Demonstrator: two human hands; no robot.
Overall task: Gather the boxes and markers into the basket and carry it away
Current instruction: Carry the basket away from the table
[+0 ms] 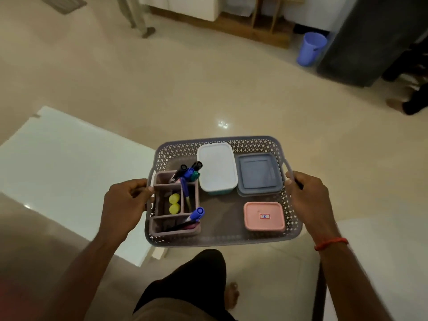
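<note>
I hold a grey perforated basket (pixel 243 143) in the air above the floor. My left hand (pixel 124 202) grips its left handle and my right hand (pixel 309 198) grips its right handle. Inside stand a white box (pixel 217 167), a grey-blue box (pixel 259 173) and a pink box (pixel 264 216) with a small label. At the left end of the basket sits a mauve divided organiser (pixel 162 224) with several markers (pixel 188 173), a blue-capped marker (pixel 196 213) and two yellow round pieces (pixel 174 203).
A white table (pixel 58 163) lies to my left and another white surface (pixel 375 256) to my right. My leg and bare foot (pixel 232 295) are below the basket. A blue bin (pixel 311 48), a dark cabinet (pixel 361 40), wooden furniture and another person's legs (pixel 136 17) stand farther off.
</note>
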